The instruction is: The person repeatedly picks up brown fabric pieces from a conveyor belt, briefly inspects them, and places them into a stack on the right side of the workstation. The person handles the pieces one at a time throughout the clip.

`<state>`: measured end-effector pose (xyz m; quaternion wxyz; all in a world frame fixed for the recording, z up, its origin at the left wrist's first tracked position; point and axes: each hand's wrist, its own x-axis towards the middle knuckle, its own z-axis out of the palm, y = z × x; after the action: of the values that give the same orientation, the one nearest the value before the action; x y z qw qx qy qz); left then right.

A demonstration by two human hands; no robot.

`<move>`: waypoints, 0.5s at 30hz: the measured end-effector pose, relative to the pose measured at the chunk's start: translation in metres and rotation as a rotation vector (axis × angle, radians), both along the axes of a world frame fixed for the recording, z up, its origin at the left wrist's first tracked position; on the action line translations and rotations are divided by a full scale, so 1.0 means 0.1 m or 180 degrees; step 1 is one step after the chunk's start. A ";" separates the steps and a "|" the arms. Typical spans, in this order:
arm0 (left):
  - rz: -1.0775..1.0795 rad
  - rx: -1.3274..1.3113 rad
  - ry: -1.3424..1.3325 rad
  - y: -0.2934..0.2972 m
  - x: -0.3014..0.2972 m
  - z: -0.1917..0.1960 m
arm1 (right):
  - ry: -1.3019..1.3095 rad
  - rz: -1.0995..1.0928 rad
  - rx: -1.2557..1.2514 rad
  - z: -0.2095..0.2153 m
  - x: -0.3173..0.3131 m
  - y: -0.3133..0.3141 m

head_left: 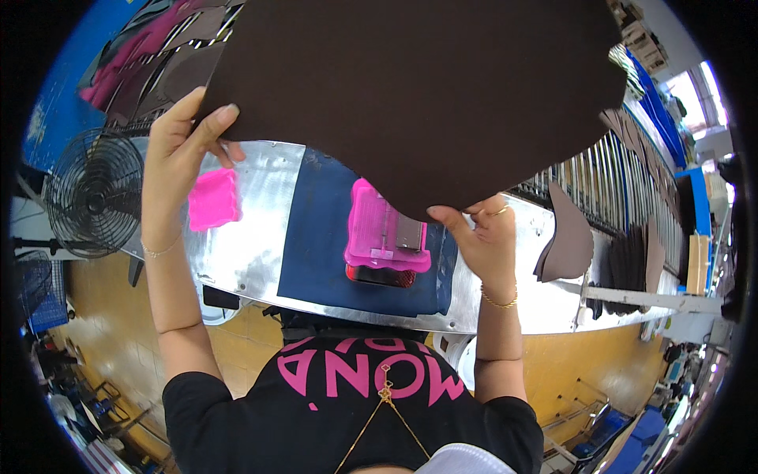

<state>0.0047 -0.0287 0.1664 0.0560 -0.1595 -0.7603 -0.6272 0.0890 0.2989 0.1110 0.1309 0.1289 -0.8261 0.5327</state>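
Note:
A large dark brown sheet with curved edges [418,87], perhaps leather or fabric, is held up in front of me and covers the far middle of the view. My left hand [193,138] pinches its left edge between thumb and fingers. Lower down, my right hand [482,237] grips the sheet's bottom edge, thumb on the near face. Below the sheet, a pink tray [383,253] rests on a dark blue cloth [316,237]; a dark rectangular piece lies in the tray. A red and black object [380,275] shows partly from under the tray.
The metal table [257,261] bears a bright pink piece [213,199] at left. A black fan [95,193] stands beyond its left end. At right lie a brown cut piece [564,237] and a stack of dark pieces [636,257], near a roller rack [604,182] and a white bar [647,299].

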 end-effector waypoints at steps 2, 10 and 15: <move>0.0126 -0.0388 0.0052 -0.22 0.05 0.00 | 0.0107 0.0046 0.0200 0.00 -0.01 -0.13; -0.0039 -0.0563 -0.0385 -0.16 0.35 -0.09 | 0.0339 0.0068 0.0878 -0.14 0.07 0.06; -0.0773 -0.1564 -0.0320 0.19 0.33 -0.33 | 0.0355 -0.0243 0.1504 -0.31 0.38 0.52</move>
<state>0.0375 -0.0092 0.1330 -0.0977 -0.2270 -0.8668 -0.4332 0.1272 0.3513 0.0800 0.1626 0.1539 -0.9235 0.3114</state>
